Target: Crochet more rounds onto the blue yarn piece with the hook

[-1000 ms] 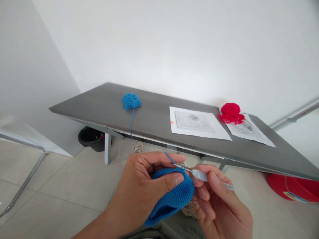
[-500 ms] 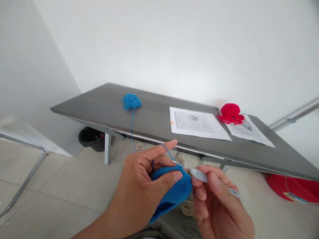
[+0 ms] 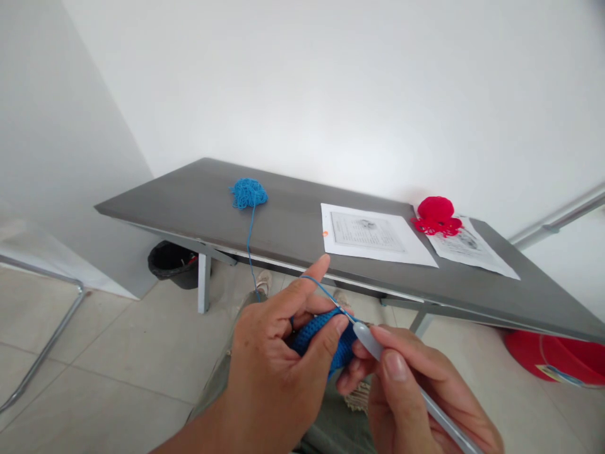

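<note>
My left hand (image 3: 278, 353) grips a blue crochet piece (image 3: 309, 332) between thumb and fingers, its index finger raised with blue yarn (image 3: 317, 285) running over it. In my right hand (image 3: 411, 384) is a crochet hook (image 3: 371, 340) with a pale, translucent handle, held like a pencil. The hook's metal shaft meets the top edge of the crochet piece, beside my left thumb. Much of the piece is hidden behind my left hand. From there the yarn leads back to a loose blue yarn heap (image 3: 249, 193) on the table.
On the grey table (image 3: 288, 221) lie a printed sheet (image 3: 378, 236) and a second sheet (image 3: 491, 252) under red yarn (image 3: 435, 214). Beneath it stand a black bin (image 3: 174, 265) at left and a red bucket (image 3: 543, 356) at right. A metal chair frame (image 3: 57, 340) is at far left.
The crochet piece has tipped, so less of it shows. My right hand has shifted slightly down and right, with the hook now angled more steeply. My left index finger has lowered its reach slightly leftward.
</note>
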The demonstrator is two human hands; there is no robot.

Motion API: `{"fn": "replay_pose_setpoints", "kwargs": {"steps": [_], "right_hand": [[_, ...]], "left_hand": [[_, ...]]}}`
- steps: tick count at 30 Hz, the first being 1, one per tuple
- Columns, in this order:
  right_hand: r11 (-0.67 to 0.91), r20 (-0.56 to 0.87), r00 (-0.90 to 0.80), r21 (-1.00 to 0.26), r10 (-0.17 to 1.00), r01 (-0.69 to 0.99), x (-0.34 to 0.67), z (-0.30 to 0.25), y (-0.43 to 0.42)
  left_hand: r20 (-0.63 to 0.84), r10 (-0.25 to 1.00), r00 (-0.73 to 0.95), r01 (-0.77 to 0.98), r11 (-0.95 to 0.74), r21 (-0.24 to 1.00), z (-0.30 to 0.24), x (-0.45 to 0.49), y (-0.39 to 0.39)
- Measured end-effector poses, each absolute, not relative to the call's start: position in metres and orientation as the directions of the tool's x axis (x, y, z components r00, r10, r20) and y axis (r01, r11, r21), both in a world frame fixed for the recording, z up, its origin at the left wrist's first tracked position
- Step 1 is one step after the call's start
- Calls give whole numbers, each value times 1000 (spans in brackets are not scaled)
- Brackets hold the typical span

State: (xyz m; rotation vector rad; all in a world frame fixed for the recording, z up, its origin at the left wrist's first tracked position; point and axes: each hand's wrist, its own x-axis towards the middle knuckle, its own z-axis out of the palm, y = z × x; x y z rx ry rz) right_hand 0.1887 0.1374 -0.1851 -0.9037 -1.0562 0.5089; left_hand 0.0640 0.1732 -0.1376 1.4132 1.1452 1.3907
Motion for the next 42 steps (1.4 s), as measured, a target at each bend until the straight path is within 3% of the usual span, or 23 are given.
{"fn": "replay_pose_setpoints", "kwargs": {"steps": [5, 12, 16, 19, 24, 28, 36, 42], "right_hand": [[572, 525, 448, -819, 724, 35, 186, -189, 138], [533, 439, 409, -833, 800, -146, 184, -189, 141], [598, 562, 588, -786, 582, 159, 162, -194, 143], [611, 668, 562, -721, 487, 327, 153, -200, 143], [636, 697, 440, -709, 566, 305, 166, -202, 141], [665, 726, 374, -683, 577, 301, 182, -197, 144], [640, 637, 192, -767, 747, 56, 206, -185, 149], [684, 696, 38, -714, 717, 149, 226, -175, 153]], "left_hand": [[154, 987, -36, -106, -157, 982, -140, 66, 173], [155, 986, -64, -188, -165, 968, -140, 69, 177], [-4, 1000, -26, -300, -4, 954, -136, 71, 178], [-18, 995, 101, -404, 58, 913, -139, 66, 183], [-28, 961, 274, -548, 180, 817, -144, 53, 192], [-25, 957, 290, -524, 181, 832, -141, 48, 195], [-59, 963, 261, -472, 181, 863, -137, 43, 193], [-87, 935, 343, -426, 237, 873, -136, 37, 195]]}}
